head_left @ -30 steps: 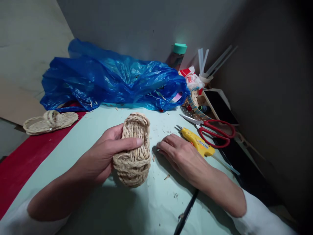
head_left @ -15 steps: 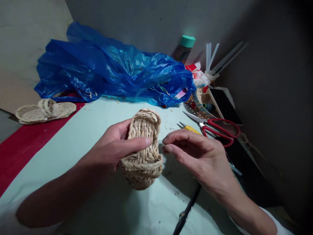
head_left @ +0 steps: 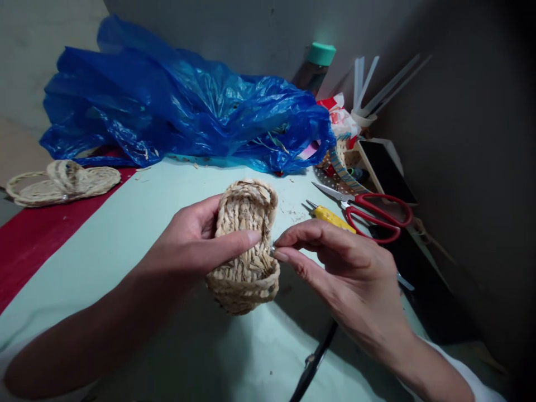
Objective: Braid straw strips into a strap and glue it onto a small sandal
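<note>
A small woven straw slipper (head_left: pixel 240 223) is in my left hand (head_left: pixel 196 237), sole up toward me, the strap end nearest. The thumb lies across the sole while the other fingers go behind, out of sight. At the slipper's right edge, just above the strap's end, my right hand (head_left: pixel 330 262) is closed in a pinch of thumb and forefinger. A tiny shiny bit shows at its fingertips, too small to name. A second straw slipper (head_left: pixel 67 181) rests at the far left, with a small shiny dot on its side.
A crumpled blue plastic bag (head_left: pixel 188 111) spreads along the back. To the right lie red-handled scissors (head_left: pixel 372 215), a yellow-handled tool (head_left: pixel 333 218) and a dark tablet-like panel (head_left: pixel 387 170). Behind them stand a green-capped bottle (head_left: pixel 316 67) and a cup of clear sticks (head_left: pixel 363 118).
My right fingertips have moved left to the slipper's edge. The slipper has tilted slightly in my left hand. The view has shifted a little, so the background sits higher.
</note>
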`<action>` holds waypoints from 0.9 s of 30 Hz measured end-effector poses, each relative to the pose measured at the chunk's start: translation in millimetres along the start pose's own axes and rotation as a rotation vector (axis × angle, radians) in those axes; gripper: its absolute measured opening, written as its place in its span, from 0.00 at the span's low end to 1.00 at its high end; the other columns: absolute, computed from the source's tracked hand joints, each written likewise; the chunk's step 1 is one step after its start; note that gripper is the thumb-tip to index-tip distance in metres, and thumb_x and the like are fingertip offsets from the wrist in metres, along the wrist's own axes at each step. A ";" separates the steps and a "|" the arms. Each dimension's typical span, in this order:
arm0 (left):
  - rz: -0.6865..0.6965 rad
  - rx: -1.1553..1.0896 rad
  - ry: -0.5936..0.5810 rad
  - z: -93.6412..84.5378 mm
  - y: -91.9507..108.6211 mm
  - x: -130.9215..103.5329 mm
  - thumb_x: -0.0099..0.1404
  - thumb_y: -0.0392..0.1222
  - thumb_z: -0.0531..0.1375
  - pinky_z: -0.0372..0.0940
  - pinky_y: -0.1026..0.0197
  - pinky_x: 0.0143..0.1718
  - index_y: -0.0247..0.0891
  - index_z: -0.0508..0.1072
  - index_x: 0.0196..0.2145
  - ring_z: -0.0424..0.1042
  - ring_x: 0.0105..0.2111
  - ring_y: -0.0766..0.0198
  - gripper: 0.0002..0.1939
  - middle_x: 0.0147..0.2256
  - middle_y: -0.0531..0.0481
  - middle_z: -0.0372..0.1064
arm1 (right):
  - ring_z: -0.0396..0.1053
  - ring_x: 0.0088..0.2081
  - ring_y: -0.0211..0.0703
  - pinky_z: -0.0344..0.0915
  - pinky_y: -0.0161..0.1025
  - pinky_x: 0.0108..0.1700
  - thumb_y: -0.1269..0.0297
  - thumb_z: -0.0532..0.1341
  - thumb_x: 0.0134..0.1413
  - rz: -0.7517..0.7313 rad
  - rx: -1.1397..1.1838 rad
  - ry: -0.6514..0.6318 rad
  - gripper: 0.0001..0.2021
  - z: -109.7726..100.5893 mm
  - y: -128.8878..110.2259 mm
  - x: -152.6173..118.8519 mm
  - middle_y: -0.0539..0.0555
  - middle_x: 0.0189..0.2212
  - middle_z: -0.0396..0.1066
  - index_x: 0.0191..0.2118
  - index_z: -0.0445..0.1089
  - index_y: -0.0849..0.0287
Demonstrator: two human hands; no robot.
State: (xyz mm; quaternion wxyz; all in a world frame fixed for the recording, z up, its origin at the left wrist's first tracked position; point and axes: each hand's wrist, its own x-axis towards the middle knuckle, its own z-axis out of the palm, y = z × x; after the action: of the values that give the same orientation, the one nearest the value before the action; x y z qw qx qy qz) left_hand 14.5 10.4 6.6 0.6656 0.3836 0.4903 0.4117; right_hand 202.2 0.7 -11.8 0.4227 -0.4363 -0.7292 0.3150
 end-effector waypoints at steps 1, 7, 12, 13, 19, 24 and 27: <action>-0.001 0.008 0.003 0.6 0.1 -0.3 0.52 0.31 0.65 0.66 0.68 0.24 0.38 0.76 0.32 0.71 0.23 0.64 0.08 0.23 0.52 0.74 | 0.72 0.31 0.36 0.70 0.33 0.36 0.69 0.66 0.57 -0.010 -0.009 0.002 0.02 -0.1 -0.4 -0.4 0.49 0.30 0.75 0.33 0.72 0.58; -0.015 0.041 0.073 5.6 1.3 -2.1 0.52 0.33 0.67 0.67 0.68 0.24 0.38 0.77 0.34 0.72 0.23 0.63 0.09 0.24 0.52 0.75 | 0.73 0.31 0.37 0.71 0.34 0.36 0.69 0.65 0.58 -0.030 -0.049 0.005 0.02 -0.3 -1.7 -1.8 0.50 0.30 0.76 0.34 0.72 0.57; -0.029 0.054 0.095 8.2 2.3 -3.2 0.54 0.36 0.68 0.70 0.65 0.26 0.40 0.77 0.38 0.75 0.25 0.60 0.11 0.24 0.51 0.76 | 0.73 0.31 0.37 0.71 0.34 0.36 0.70 0.66 0.56 -0.019 -0.028 0.000 0.02 -1.2 -0.5 -2.5 0.49 0.30 0.76 0.34 0.72 0.57; -0.030 0.055 0.094 8.4 2.4 -3.5 0.54 0.36 0.68 0.70 0.64 0.27 0.40 0.77 0.39 0.75 0.26 0.59 0.12 0.25 0.51 0.77 | 0.73 0.31 0.36 0.71 0.34 0.36 0.70 0.66 0.56 -0.017 -0.021 0.002 0.03 -1.4 -0.2 -2.6 0.49 0.30 0.76 0.34 0.72 0.57; -0.011 0.068 0.118 9.7 3.1 -5.0 0.54 0.34 0.68 0.71 0.66 0.27 0.41 0.79 0.40 0.75 0.26 0.61 0.14 0.26 0.52 0.77 | 0.73 0.30 0.36 0.71 0.34 0.36 0.71 0.67 0.55 -0.009 -0.006 0.009 0.04 -1.7 -1.6 -1.5 0.48 0.30 0.76 0.33 0.72 0.57; 0.013 0.081 0.130 6.9 -0.7 -1.5 0.52 0.36 0.69 0.71 0.66 0.26 0.40 0.78 0.36 0.75 0.25 0.61 0.11 0.25 0.52 0.77 | 0.73 0.30 0.36 0.72 0.34 0.35 0.71 0.66 0.56 -0.016 -0.018 0.013 0.03 -1.1 -5.6 -1.9 0.49 0.30 0.76 0.34 0.72 0.57; 0.036 0.074 0.089 3.3 -5.8 1.8 0.50 0.37 0.70 0.70 0.66 0.24 0.41 0.77 0.34 0.74 0.24 0.61 0.11 0.24 0.53 0.77 | 0.73 0.30 0.36 0.71 0.33 0.36 0.71 0.66 0.56 -0.028 -0.019 0.007 0.03 -0.9 -5.5 -2.3 0.48 0.29 0.76 0.33 0.72 0.57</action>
State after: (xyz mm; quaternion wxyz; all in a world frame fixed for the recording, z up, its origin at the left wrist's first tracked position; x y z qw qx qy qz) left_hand 19.0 9.6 1.4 0.6209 0.3979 0.5273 0.4220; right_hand 201.6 -3.6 -7.7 0.4254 -0.4311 -0.7368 0.3005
